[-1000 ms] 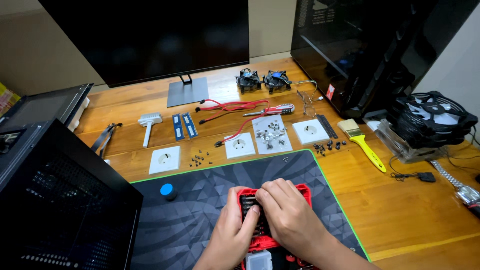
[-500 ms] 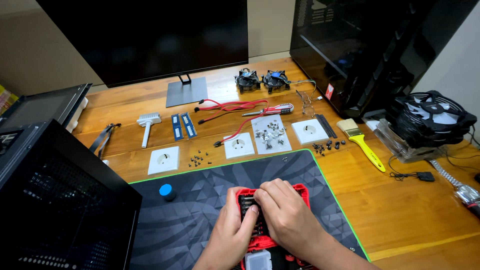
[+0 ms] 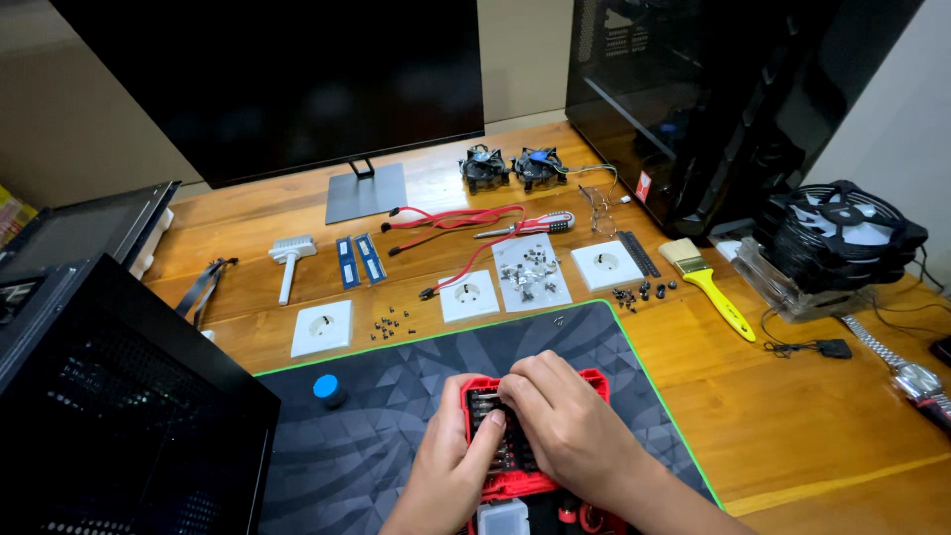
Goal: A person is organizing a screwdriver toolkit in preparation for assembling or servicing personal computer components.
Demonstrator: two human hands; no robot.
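Hands meet over a red bit case that lies open on the dark desk mat, near its front edge. The left hand rests on the case's left side, its thumb laid across the rows of dark bits. The right hand covers the middle of the case, fingers curled down onto the bits; whether they pinch one is hidden. A small clear box sits just in front of the case. A blue-capped knob stands on the mat, well to the left. Beyond the mat, on the wooden bench, lie three white socket plates, loose screws, red cables and a yellow-handled brush. An open black computer case stands at the left.
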